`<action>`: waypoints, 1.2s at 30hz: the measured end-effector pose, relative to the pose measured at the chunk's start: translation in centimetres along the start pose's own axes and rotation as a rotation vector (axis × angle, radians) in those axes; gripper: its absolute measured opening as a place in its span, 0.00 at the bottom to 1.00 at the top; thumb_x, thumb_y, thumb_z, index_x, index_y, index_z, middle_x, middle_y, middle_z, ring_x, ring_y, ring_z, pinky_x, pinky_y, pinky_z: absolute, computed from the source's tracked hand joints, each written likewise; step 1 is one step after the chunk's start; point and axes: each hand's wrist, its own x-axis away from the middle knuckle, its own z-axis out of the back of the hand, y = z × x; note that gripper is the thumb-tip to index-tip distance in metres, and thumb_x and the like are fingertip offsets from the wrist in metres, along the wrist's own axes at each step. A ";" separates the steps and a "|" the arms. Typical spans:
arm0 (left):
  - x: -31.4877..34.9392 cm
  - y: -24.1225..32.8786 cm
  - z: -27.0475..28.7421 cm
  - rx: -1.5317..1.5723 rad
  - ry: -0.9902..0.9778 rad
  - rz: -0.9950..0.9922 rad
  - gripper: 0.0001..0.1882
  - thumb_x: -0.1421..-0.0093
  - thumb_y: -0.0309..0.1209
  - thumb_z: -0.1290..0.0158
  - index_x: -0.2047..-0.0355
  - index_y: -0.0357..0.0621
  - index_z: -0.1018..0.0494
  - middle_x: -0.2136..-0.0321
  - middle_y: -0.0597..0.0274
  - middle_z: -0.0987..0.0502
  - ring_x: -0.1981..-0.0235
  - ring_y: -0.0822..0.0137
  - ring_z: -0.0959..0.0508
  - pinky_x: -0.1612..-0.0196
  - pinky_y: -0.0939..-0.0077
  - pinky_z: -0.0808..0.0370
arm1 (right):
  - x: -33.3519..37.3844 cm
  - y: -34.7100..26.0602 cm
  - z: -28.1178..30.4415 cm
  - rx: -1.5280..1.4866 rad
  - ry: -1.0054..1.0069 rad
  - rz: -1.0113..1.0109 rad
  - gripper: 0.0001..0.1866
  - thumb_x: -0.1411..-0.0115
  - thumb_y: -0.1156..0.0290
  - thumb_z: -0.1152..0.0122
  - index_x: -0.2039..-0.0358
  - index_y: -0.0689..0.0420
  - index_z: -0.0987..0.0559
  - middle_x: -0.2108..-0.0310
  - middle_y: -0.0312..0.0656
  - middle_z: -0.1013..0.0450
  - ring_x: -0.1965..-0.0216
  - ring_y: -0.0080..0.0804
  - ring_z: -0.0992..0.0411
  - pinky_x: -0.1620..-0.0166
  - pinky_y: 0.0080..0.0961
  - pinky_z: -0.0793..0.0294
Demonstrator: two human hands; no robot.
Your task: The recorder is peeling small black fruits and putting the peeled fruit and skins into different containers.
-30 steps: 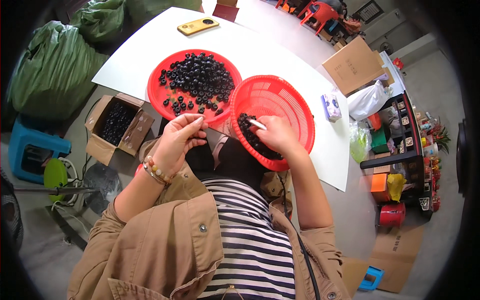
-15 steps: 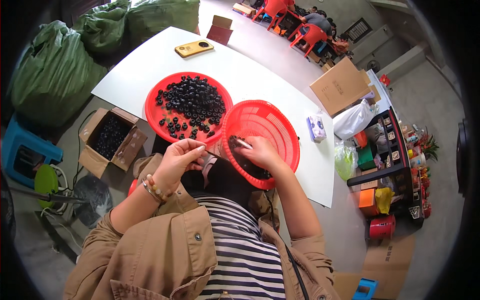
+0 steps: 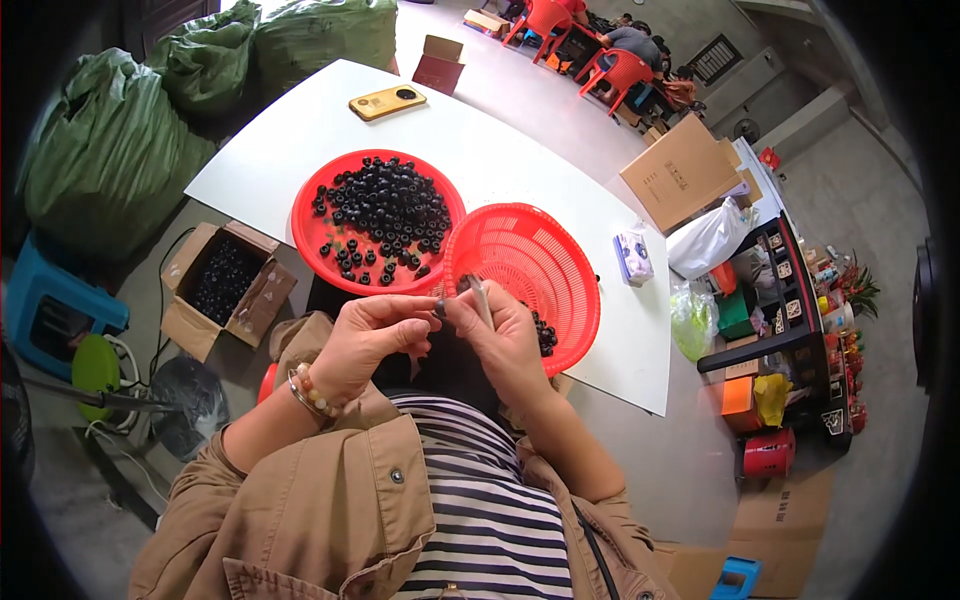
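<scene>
My left hand, a beaded bracelet on its wrist, is closed with thumb and forefinger pinching a small dark ring-shaped piece. Closed too, my right hand meets it there, its thumb by the piece. A pale slim strip juts from between the right fingers; its kind is unclear. Both hands are at the near rim of a red plastic basket, where several small black pieces show past the right hand. To its left, a round red tray holds a heap of black ring-shaped pieces.
On the white table lie a yellow phone and a tissue pack. An open carton of small black pieces stands at the left, below green sacks. A cluttered shelf is at the right. People sit far off.
My right hand has come up out of the basket and moved left to meet my left hand. The dark piece now shows between their fingertips.
</scene>
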 end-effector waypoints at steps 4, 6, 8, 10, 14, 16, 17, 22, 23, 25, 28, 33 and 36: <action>-0.2 -0.6 0.7 0.031 0.008 -0.009 0.12 0.48 0.23 0.47 0.62 0.36 0.29 0.69 0.58 0.25 0.71 0.73 0.24 0.68 0.82 0.25 | 0.2 0.9 -1.0 -0.028 -0.012 0.024 0.08 0.42 0.67 0.48 0.74 0.57 0.29 0.79 0.28 0.38 0.75 0.12 0.41 0.71 0.11 0.43; -0.3 -0.7 0.9 0.036 -0.021 -0.005 0.11 0.47 0.22 0.48 0.62 0.36 0.30 0.67 0.57 0.25 0.70 0.72 0.24 0.67 0.81 0.24 | 0.4 1.3 -1.2 -0.077 -0.031 -0.028 0.08 0.42 0.66 0.48 0.73 0.57 0.30 0.79 0.28 0.37 0.75 0.12 0.42 0.71 0.11 0.43; -0.3 -0.6 0.9 0.063 -0.064 0.009 0.12 0.48 0.22 0.48 0.62 0.36 0.30 0.67 0.57 0.25 0.70 0.72 0.24 0.68 0.81 0.24 | 0.6 1.5 -1.2 -0.104 -0.052 -0.057 0.09 0.41 0.65 0.49 0.73 0.56 0.30 0.79 0.27 0.38 0.77 0.11 0.42 0.73 0.09 0.44; -0.2 -0.8 1.0 0.087 -0.073 0.015 0.12 0.48 0.22 0.48 0.62 0.36 0.30 0.66 0.58 0.25 0.70 0.72 0.25 0.68 0.81 0.25 | 0.9 0.7 -1.7 -0.156 -0.036 -0.083 0.09 0.41 0.65 0.48 0.74 0.56 0.30 0.80 0.26 0.37 0.77 0.10 0.43 0.74 0.09 0.45; -0.1 -1.0 1.0 0.156 -0.053 -0.011 0.10 0.47 0.23 0.48 0.62 0.36 0.29 0.66 0.60 0.26 0.71 0.74 0.25 0.70 0.82 0.26 | 1.1 0.7 -1.5 -0.214 -0.085 -0.193 0.11 0.40 0.63 0.51 0.74 0.56 0.30 0.80 0.27 0.38 0.77 0.10 0.43 0.75 0.09 0.45; -0.2 -0.5 0.5 0.122 -0.027 -0.059 0.09 0.45 0.25 0.50 0.63 0.35 0.31 0.70 0.60 0.25 0.75 0.76 0.26 0.71 0.84 0.26 | 1.0 1.0 -1.1 -0.189 -0.106 -0.192 0.10 0.40 0.63 0.51 0.72 0.55 0.30 0.79 0.27 0.37 0.78 0.11 0.42 0.74 0.09 0.45; -0.3 -0.4 0.5 0.108 -0.021 -0.067 0.09 0.44 0.25 0.50 0.63 0.36 0.32 0.69 0.60 0.26 0.75 0.76 0.26 0.72 0.84 0.26 | 1.2 0.9 -1.1 -0.209 -0.093 -0.200 0.10 0.40 0.62 0.52 0.70 0.55 0.30 0.79 0.28 0.37 0.78 0.11 0.42 0.75 0.09 0.44; -0.2 -0.2 0.7 0.100 -0.029 -0.080 0.08 0.43 0.25 0.52 0.63 0.38 0.33 0.69 0.59 0.26 0.76 0.77 0.26 0.73 0.85 0.27 | 1.3 0.1 -0.2 -0.273 -0.037 -0.182 0.16 0.39 0.61 0.54 0.55 0.56 0.35 0.77 0.31 0.35 0.82 0.08 0.46 0.80 0.05 0.49; -0.2 -0.3 0.8 0.081 -0.032 -0.082 0.08 0.43 0.25 0.52 0.63 0.37 0.32 0.69 0.59 0.26 0.76 0.78 0.26 0.72 0.85 0.27 | 1.4 0.0 -0.1 -0.300 -0.041 -0.163 0.16 0.39 0.61 0.55 0.55 0.56 0.35 0.77 0.31 0.35 0.82 0.08 0.47 0.81 0.06 0.49; 0.0 -0.3 0.6 0.075 -0.019 -0.081 0.09 0.43 0.25 0.52 0.61 0.36 0.32 0.70 0.60 0.26 0.76 0.77 0.27 0.72 0.85 0.27 | 1.6 -0.3 0.2 -0.310 -0.061 -0.152 0.15 0.39 0.62 0.55 0.55 0.56 0.35 0.77 0.32 0.35 0.82 0.08 0.46 0.80 0.06 0.48; 0.0 -0.2 0.5 0.058 -0.036 -0.090 0.11 0.42 0.25 0.53 0.59 0.36 0.31 0.71 0.61 0.26 0.75 0.77 0.27 0.71 0.85 0.27 | 2.0 -0.9 0.2 -0.237 -0.098 -0.138 0.14 0.40 0.67 0.52 0.55 0.58 0.35 0.76 0.31 0.35 0.79 0.10 0.42 0.76 0.07 0.43; 0.4 0.3 0.0 -0.020 -0.052 -0.059 0.14 0.42 0.27 0.54 0.56 0.35 0.33 0.70 0.62 0.28 0.75 0.77 0.28 0.71 0.85 0.28 | 2.3 -0.6 -0.1 -0.123 -0.140 -0.040 0.13 0.43 0.74 0.48 0.57 0.62 0.33 0.73 0.33 0.33 0.71 0.14 0.36 0.67 0.11 0.37; 0.4 0.2 0.0 -0.010 -0.078 -0.073 0.13 0.42 0.27 0.54 0.57 0.34 0.33 0.71 0.62 0.27 0.75 0.76 0.27 0.71 0.84 0.27 | 2.4 -0.3 -0.2 -0.116 -0.154 -0.015 0.13 0.43 0.74 0.48 0.57 0.62 0.33 0.71 0.35 0.31 0.68 0.14 0.35 0.64 0.13 0.35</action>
